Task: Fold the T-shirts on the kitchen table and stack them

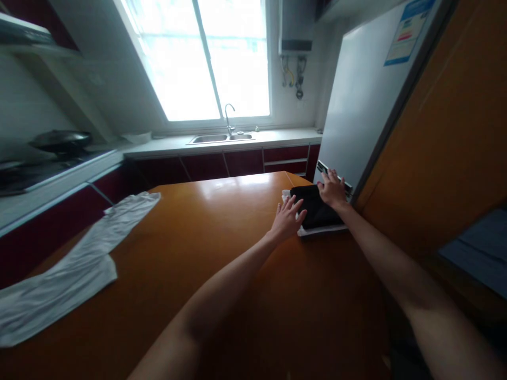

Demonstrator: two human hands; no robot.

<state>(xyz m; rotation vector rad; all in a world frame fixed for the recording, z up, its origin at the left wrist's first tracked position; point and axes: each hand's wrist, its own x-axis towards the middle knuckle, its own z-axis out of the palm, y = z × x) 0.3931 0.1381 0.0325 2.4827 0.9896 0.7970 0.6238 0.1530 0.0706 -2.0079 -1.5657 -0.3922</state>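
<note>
A folded black garment [317,211] lies on top of a folded white one [322,230] at the far right edge of the orange-brown table [222,253]. My left hand [287,219] rests flat with fingers spread on the left edge of the black garment. My right hand [331,189] presses flat on its far right corner, next to the refrigerator. Both arms are stretched out across the table. Neither hand grips anything.
White trousers [75,264] lie spread on the table's left side. A silver refrigerator [364,100] stands just behind the pile. A counter with sink [219,138] runs under the window; a wok [61,141] sits on the stove at left. An orange wall panel [455,137] is at right.
</note>
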